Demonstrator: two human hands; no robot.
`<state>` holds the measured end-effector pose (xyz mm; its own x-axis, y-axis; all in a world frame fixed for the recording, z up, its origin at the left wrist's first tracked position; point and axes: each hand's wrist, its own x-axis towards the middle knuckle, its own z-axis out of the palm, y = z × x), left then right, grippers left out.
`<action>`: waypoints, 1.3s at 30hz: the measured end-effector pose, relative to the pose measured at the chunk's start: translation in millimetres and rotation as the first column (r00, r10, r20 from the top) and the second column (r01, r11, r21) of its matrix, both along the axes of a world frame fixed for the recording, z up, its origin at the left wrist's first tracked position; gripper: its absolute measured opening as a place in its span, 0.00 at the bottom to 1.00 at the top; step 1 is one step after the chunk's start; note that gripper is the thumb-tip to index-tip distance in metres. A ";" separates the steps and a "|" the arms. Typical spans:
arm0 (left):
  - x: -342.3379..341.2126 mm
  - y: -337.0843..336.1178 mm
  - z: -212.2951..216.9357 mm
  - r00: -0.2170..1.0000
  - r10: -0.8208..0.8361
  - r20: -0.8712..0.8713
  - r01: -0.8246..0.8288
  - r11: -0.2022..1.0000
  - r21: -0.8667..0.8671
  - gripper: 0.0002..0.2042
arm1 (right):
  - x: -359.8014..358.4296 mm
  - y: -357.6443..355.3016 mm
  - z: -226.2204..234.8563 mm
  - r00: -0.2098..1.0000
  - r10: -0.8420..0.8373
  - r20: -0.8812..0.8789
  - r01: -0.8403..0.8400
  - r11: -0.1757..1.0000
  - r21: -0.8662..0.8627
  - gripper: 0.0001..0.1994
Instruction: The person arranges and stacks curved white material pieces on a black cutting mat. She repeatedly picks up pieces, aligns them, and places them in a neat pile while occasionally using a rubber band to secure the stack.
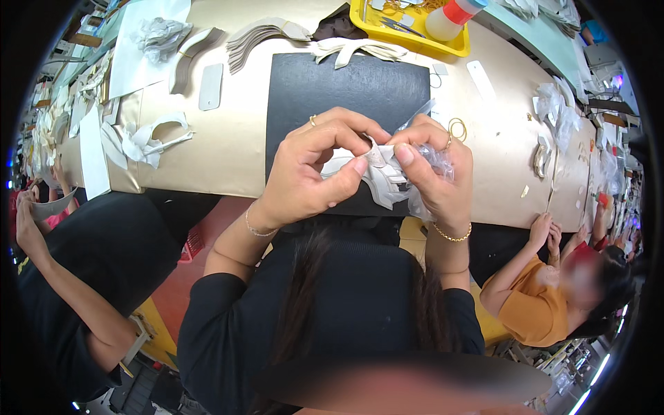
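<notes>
My left hand [315,169] and my right hand [439,173] are close together over a black mat [346,86]. Between my fingertips is a small cream strip piece [378,162], fabric or leather. The left thumb and fingers pinch it from one side. On the other side, the right thumb and fingers press on it. More cream pieces [382,188] hang just below, bunched together. A crumpled clear plastic bag [443,162] is gathered in and under my right hand, partly hidden by it.
Beyond the mat lie pale strips [356,50] and a fanned stack of curved grey-beige pieces [266,36]. A yellow tray [415,45] holds a bottle [448,22] and scissors [401,26]. Crumpled plastic [553,111] lies right. Co-workers sit on both sides.
</notes>
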<state>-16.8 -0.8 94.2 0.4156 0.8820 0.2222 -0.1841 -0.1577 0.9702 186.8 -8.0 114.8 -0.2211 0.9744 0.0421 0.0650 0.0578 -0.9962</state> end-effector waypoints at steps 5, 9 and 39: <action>0.5 -0.7 -2.2 0.998 0.056 -0.040 -0.055 0.998 0.028 0.04 | -5.6 -4.9 3.1 0.979 -0.154 0.134 0.104 0.940 0.324 0.07; 0.2 0.5 -1.8 0.983 0.128 -0.134 -0.103 0.978 0.179 0.05 | -5.3 -17.0 13.1 0.910 -0.224 0.349 -0.017 0.821 0.570 0.11; -6.7 5.2 -1.3 0.994 0.031 0.108 -0.028 0.999 -0.030 0.04 | 33.5 -15.3 -0.9 0.886 -0.463 -0.007 0.405 0.767 0.497 0.03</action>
